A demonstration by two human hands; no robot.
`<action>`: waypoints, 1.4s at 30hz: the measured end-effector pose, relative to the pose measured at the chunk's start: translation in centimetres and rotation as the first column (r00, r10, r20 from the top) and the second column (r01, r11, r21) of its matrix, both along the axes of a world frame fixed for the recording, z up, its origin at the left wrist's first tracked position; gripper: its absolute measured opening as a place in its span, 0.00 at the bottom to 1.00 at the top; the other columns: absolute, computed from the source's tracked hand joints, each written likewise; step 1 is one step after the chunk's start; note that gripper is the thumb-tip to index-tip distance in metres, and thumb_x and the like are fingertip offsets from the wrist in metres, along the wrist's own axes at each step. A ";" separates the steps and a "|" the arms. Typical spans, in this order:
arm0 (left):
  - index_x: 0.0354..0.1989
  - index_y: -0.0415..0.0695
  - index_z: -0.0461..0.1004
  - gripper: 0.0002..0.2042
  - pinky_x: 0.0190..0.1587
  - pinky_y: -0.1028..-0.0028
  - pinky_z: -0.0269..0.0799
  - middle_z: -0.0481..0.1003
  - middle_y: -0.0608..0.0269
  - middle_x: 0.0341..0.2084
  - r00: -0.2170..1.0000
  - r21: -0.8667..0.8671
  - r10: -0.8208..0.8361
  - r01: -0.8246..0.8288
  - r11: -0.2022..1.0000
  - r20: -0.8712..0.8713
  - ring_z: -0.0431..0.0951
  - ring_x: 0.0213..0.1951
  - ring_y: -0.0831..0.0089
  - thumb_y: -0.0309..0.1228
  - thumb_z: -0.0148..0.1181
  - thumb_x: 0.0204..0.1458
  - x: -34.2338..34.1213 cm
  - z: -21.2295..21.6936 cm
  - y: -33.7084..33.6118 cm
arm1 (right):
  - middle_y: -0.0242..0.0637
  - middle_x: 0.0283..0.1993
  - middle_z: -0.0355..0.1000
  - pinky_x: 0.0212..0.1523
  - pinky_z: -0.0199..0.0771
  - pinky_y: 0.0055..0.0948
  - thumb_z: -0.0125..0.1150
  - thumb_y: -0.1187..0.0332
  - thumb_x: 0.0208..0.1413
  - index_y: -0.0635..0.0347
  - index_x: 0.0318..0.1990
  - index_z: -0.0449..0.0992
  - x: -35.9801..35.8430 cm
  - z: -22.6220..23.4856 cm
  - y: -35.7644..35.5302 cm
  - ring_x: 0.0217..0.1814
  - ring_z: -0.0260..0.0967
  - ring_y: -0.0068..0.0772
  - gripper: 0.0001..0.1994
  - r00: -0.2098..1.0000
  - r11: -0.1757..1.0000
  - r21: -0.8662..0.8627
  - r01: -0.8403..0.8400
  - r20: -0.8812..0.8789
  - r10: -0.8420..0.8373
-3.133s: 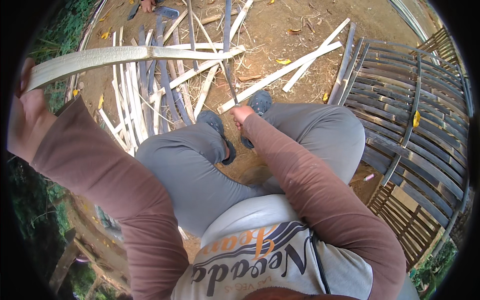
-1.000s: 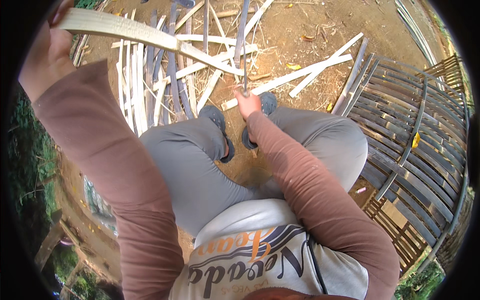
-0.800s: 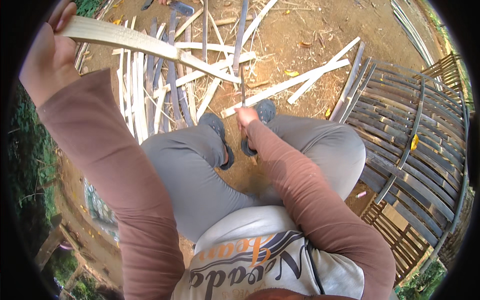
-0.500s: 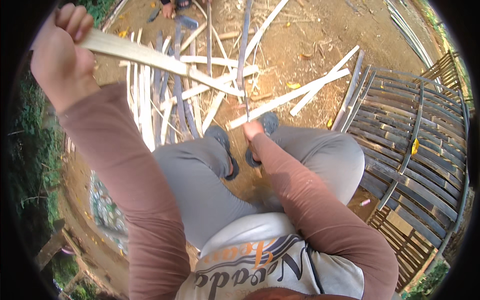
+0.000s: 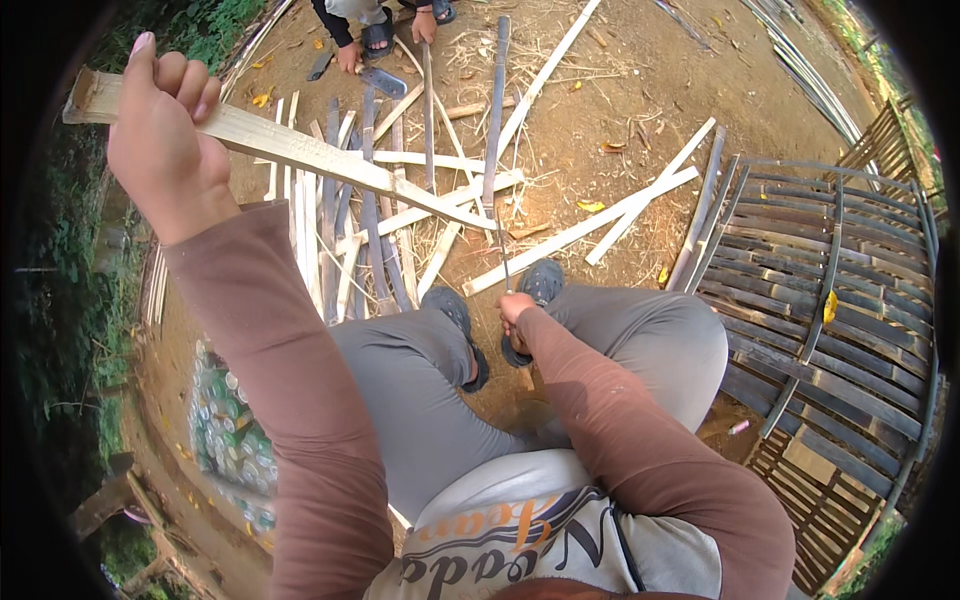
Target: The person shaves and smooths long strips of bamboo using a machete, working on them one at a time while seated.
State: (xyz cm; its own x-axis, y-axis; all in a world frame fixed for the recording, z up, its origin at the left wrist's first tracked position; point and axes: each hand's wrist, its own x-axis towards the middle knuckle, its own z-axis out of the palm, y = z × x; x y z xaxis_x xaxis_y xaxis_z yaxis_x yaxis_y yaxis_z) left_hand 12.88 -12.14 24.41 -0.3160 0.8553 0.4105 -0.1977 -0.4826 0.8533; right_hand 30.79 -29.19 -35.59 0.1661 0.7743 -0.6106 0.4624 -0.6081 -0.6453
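My left hand [image 5: 172, 150], raised at the upper left, is closed round a long pale bamboo strip [image 5: 310, 155]. The strip slants down to the right, its lower end close to a thin blade. Between my knees, my right hand [image 5: 515, 310] grips the knife [image 5: 505, 250], whose blade points away from me and shows nearly edge-on. Whether blade and strip touch, I cannot tell. Just beyond my shoes, another pale strip [image 5: 570, 237] lies on the ground. The knife's handle is mostly hidden in my fingers.
Split bamboo strips [image 5: 372, 230] lie scattered ahead. At the far side, a co-worker's hand [image 5: 350, 57] is at a broad-bladed knife [image 5: 384, 82]; their other hand holds a dark strip [image 5: 428, 110]. A bamboo slat frame [image 5: 820, 310] stands at right. Bottles [image 5: 225, 410] are piled at left.
My left hand and the bamboo strip have shifted slightly right and down in the picture. The whole view has also moved, showing more of the co-worker. Both grips stay closed.
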 end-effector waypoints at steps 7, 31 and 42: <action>0.30 0.45 0.58 0.12 0.25 0.75 0.48 0.49 0.72 0.20 1.000 0.042 0.025 -0.025 0.999 -0.014 0.48 0.22 0.80 0.25 0.47 0.70 -0.4 -0.3 -0.4 | 0.38 0.25 0.74 0.29 0.70 0.35 0.66 0.60 0.58 0.63 0.35 0.78 -1.8 13.6 3.2 0.24 0.69 0.32 0.13 0.844 0.846 0.206 0.491 -0.351 -0.404; 0.27 0.47 0.56 0.16 0.25 0.75 0.48 0.50 0.72 0.20 0.997 -0.023 0.082 -0.083 0.996 -0.012 0.49 0.22 0.81 0.28 0.49 0.70 -3.6 -0.6 0.7 | 0.38 0.26 0.76 0.30 0.73 0.37 0.65 0.61 0.60 0.62 0.35 0.78 -1.9 10.0 3.1 0.26 0.73 0.32 0.12 0.938 0.934 0.158 0.322 -0.187 -0.291; 0.27 0.44 0.58 0.14 0.26 0.74 0.51 0.54 0.70 0.21 1.000 0.039 0.018 -0.018 0.999 0.010 0.52 0.23 0.79 0.23 0.51 0.67 -3.1 -1.1 1.2 | 0.42 0.29 0.79 0.35 0.76 0.39 0.69 0.55 0.56 0.65 0.40 0.80 -0.5 2.9 -2.6 0.30 0.78 0.40 0.18 0.991 0.996 0.069 0.057 0.120 -0.065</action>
State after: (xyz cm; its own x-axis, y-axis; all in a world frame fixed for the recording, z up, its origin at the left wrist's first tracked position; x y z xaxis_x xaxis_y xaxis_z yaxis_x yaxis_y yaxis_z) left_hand 9.75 -10.91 23.34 -0.3354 0.8328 0.4404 -0.1964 -0.5190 0.8319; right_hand 30.25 -31.77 -32.73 0.2844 0.7980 -0.5313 0.5037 -0.5959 -0.6255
